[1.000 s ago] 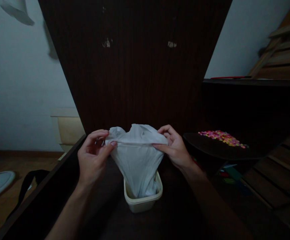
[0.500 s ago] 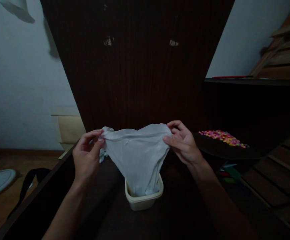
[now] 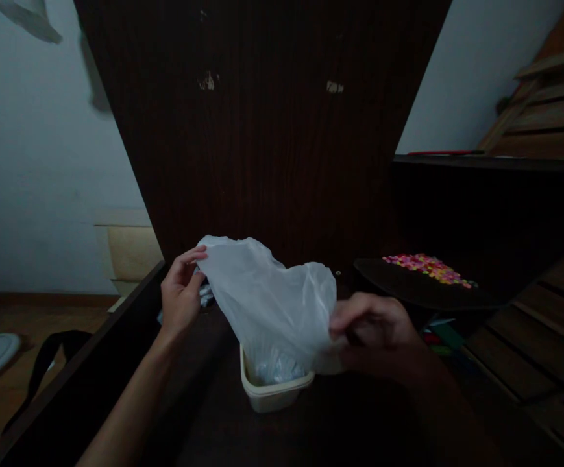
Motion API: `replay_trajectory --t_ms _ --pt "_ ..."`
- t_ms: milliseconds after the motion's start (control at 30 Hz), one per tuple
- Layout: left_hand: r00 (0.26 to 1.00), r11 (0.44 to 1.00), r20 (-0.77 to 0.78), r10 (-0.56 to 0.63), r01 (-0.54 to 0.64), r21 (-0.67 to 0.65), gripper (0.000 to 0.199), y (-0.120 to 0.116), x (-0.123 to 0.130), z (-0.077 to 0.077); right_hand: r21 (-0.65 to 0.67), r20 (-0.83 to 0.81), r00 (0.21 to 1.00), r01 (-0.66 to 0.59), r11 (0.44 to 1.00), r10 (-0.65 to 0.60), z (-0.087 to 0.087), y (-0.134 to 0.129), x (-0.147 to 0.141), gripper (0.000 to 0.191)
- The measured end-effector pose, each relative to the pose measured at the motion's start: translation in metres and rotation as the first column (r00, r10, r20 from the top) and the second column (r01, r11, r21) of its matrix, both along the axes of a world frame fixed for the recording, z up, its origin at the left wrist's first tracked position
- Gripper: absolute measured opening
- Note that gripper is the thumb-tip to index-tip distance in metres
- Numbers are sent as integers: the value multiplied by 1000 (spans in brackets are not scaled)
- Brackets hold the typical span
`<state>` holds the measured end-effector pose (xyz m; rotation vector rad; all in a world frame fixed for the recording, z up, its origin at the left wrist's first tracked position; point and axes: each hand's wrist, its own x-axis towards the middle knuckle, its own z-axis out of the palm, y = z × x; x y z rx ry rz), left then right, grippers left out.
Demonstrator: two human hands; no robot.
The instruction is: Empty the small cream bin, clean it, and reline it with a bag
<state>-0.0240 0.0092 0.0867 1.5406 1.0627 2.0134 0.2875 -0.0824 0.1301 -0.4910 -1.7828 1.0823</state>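
Observation:
A thin white plastic bag (image 3: 267, 292) is spread between my hands, its lower part resting inside a small cream container (image 3: 276, 397) on the dark surface. My left hand (image 3: 182, 292) pinches the bag's upper left corner between thumb and fingers. On the right, my right hand (image 3: 374, 331), blurred by motion, has its fingers curled at the bag's right edge, lower than the left hand. The bag's right side droops over the container's right rim.
Behind the left hand lies some crumpled plastic (image 3: 206, 296). Colourful small pieces (image 3: 430, 269) are heaped on a dark corner shelf (image 3: 408, 288) at the right. A dark wooden panel (image 3: 272, 143) rises behind. Wooden slats (image 3: 544, 337) stand far right.
My right hand has moved down and slightly right, pulling the bag's right side lower. The left hand has shifted slightly right, still pinching its corner.

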Motion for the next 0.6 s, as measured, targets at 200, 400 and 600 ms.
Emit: replay_trajectory --t_ms 200,400,600 --pt "978 986 -210 11 -45 -158 24 1 -9 -16 -88 482 839 -241 966 253 -9 -24 26 36" --pt "810 994 -578 98 -105 22 35 -24 -7 -3 -236 622 656 -363 901 427 -22 -25 29 41" --pt "508 932 -797 -327 311 -184 51 -66 14 14 -269 713 551 -357 895 434 -35 -24 4 39"
